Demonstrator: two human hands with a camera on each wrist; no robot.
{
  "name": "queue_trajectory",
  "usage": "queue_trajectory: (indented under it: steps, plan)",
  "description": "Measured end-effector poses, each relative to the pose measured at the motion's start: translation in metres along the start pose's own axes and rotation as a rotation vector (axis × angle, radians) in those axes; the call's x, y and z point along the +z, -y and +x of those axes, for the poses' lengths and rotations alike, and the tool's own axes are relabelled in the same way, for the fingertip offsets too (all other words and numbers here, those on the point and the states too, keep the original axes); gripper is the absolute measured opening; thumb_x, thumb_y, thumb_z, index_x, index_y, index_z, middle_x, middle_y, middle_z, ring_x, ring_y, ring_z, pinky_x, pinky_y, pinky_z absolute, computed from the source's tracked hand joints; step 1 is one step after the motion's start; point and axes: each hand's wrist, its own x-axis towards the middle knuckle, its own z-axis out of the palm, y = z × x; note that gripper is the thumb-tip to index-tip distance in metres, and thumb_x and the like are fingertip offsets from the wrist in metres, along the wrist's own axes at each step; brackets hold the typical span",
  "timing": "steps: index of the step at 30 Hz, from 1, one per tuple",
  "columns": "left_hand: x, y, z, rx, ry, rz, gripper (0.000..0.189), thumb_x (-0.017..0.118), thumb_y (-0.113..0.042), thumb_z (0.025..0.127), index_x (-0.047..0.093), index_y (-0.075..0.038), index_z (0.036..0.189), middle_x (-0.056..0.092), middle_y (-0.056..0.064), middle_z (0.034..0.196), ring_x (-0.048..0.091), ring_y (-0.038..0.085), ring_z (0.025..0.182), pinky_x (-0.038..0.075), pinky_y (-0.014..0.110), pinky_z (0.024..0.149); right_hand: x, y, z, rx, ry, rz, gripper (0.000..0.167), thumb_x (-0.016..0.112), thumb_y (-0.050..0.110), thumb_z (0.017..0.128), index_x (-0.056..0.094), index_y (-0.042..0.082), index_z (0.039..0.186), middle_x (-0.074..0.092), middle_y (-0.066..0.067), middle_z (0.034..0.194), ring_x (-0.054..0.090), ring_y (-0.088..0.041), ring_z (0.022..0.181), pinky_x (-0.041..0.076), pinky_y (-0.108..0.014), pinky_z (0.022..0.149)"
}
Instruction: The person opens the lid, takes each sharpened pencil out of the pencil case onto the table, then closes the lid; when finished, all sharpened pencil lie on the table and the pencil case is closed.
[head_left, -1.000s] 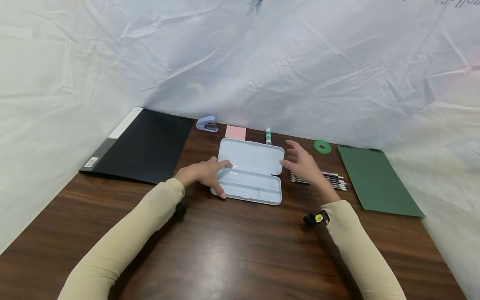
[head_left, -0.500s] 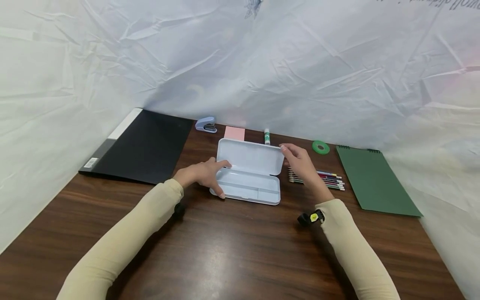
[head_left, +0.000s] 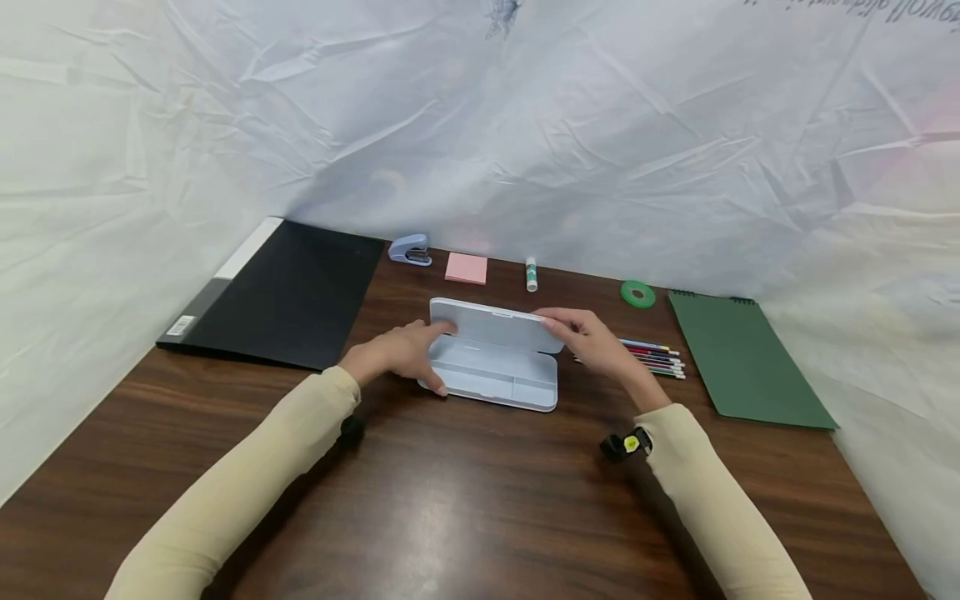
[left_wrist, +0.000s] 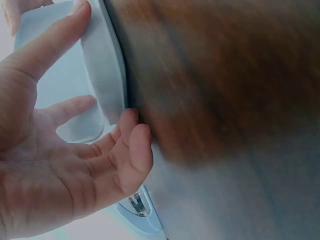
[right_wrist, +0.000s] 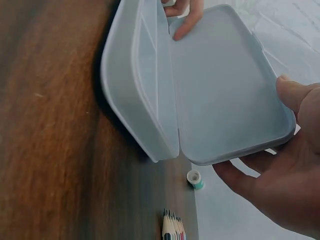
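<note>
A pale blue-white pencil case (head_left: 491,385) lies on the table with its lid (head_left: 491,325) raised and tilted back. Its divided tray holds nothing. My left hand (head_left: 403,350) holds the left end of the base: the thumb rests at the front edge and the index finger reaches to the hinge side. In the left wrist view, the other fingers of that left hand (left_wrist: 75,165) curl near the case's end wall. My right hand (head_left: 596,342) grips the lid's right corner, thumb inside and fingers behind, as the right wrist view shows. Several pencils (head_left: 656,360) lie beside that hand.
Behind the case are a light blue stapler (head_left: 409,249), pink sticky notes (head_left: 466,268), a glue stick (head_left: 531,275) and green tape (head_left: 637,293). A black folder (head_left: 285,292) lies left and a green spiral pad (head_left: 750,358) right. White sheeting (head_left: 480,150) surrounds the table.
My right hand has moved in from beside the case, taken the lid's right corner and swung the lid up from its flat-back position. The left hand has stayed nearly where it was.
</note>
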Motion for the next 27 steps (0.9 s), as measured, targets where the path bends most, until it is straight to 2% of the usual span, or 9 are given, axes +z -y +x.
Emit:
queue_trajectory:
  steps: [5, 9, 13, 16, 17, 20, 23, 25, 27]
  plan:
    - [-0.003, 0.004, -0.001, 0.055, 0.006, 0.021, 0.098, 0.085, -0.044, 0.077, 0.031, -0.025, 0.156, 0.038, 0.020, 0.153, 0.044, 0.039, 0.136, 0.040, 0.057, 0.106, 0.001, 0.000, -0.009, -0.033, 0.038, -0.020, 0.036, 0.049, 0.025, 0.106, 0.061, 0.009, 0.136, 0.062, -0.014, 0.136, 0.060, -0.029, 0.117, 0.049, -0.050, 0.097]
    - [-0.012, 0.015, -0.006, 0.170, 0.036, 0.008, 0.084, 0.082, -0.042, 0.081, 0.042, -0.014, 0.150, 0.054, 0.017, 0.132, 0.052, 0.030, 0.118, 0.044, 0.047, 0.099, 0.003, 0.001, -0.017, -0.059, 0.062, -0.057, 0.037, 0.051, 0.025, 0.106, 0.059, 0.011, 0.139, 0.061, -0.013, 0.139, 0.061, -0.029, 0.120, 0.050, -0.050, 0.096]
    - [-0.028, 0.026, -0.018, 0.249, 0.129, -0.046, 0.047, 0.075, -0.039, 0.089, 0.065, -0.009, 0.125, 0.064, 0.008, 0.107, 0.056, 0.020, 0.097, 0.047, 0.037, 0.087, 0.004, 0.002, -0.020, -0.084, 0.081, -0.096, 0.038, 0.052, 0.025, 0.105, 0.058, 0.012, 0.140, 0.060, -0.013, 0.141, 0.060, -0.030, 0.124, 0.050, -0.052, 0.097]
    - [-0.041, 0.028, -0.027, 0.294, 0.186, -0.091, 0.029, 0.066, -0.033, 0.096, 0.072, -0.006, 0.104, 0.069, 0.006, 0.096, 0.061, 0.016, 0.088, 0.052, 0.034, 0.082, 0.007, 0.000, -0.023, -0.116, 0.088, -0.123, 0.038, 0.053, 0.024, 0.105, 0.058, 0.013, 0.141, 0.059, -0.012, 0.142, 0.058, -0.030, 0.128, 0.048, -0.053, 0.098]
    - [-0.044, 0.027, -0.030, 0.314, 0.183, -0.112, 0.027, 0.064, -0.031, 0.098, 0.073, -0.005, 0.100, 0.070, 0.006, 0.093, 0.063, 0.016, 0.086, 0.053, 0.034, 0.081, 0.008, 0.000, -0.023, -0.127, 0.097, -0.131, 0.038, 0.053, 0.024, 0.105, 0.057, 0.013, 0.141, 0.059, -0.012, 0.143, 0.057, -0.030, 0.129, 0.048, -0.053, 0.100]
    - [-0.053, 0.023, -0.037, 0.401, 0.093, -0.206, 0.026, 0.058, -0.022, 0.102, 0.073, -0.001, 0.100, 0.073, 0.012, 0.090, 0.069, 0.023, 0.085, 0.057, 0.037, 0.081, 0.013, -0.001, -0.026, -0.136, 0.155, -0.156, 0.043, 0.050, 0.028, 0.106, 0.051, 0.016, 0.147, 0.051, -0.010, 0.151, 0.047, -0.028, 0.140, 0.041, -0.055, 0.108]
    - [-0.052, 0.017, -0.038, 0.488, -0.094, -0.259, 0.025, 0.054, -0.019, 0.104, 0.073, -0.002, 0.107, 0.074, 0.013, 0.092, 0.067, 0.027, 0.083, 0.055, 0.041, 0.079, 0.020, -0.002, -0.029, -0.133, 0.208, -0.219, 0.049, 0.047, 0.036, 0.106, 0.042, 0.020, 0.153, 0.038, -0.011, 0.159, 0.033, -0.029, 0.149, 0.030, -0.059, 0.115]
    - [-0.046, 0.012, -0.033, 0.508, -0.215, -0.234, 0.026, 0.053, -0.019, 0.104, 0.072, -0.004, 0.114, 0.074, 0.012, 0.101, 0.066, 0.027, 0.087, 0.053, 0.042, 0.082, 0.024, -0.002, -0.030, -0.136, 0.219, -0.266, 0.053, 0.046, 0.038, 0.106, 0.038, 0.020, 0.155, 0.031, -0.013, 0.163, 0.026, -0.031, 0.152, 0.025, -0.061, 0.117]
    - [-0.037, 0.008, -0.028, 0.501, -0.274, -0.163, 0.030, 0.051, -0.020, 0.105, 0.068, -0.004, 0.124, 0.071, 0.013, 0.118, 0.065, 0.027, 0.101, 0.051, 0.045, 0.091, 0.027, -0.003, -0.031, -0.138, 0.218, -0.317, 0.056, 0.047, 0.041, 0.105, 0.036, 0.020, 0.156, 0.027, -0.013, 0.164, 0.022, -0.032, 0.153, 0.023, -0.063, 0.117]
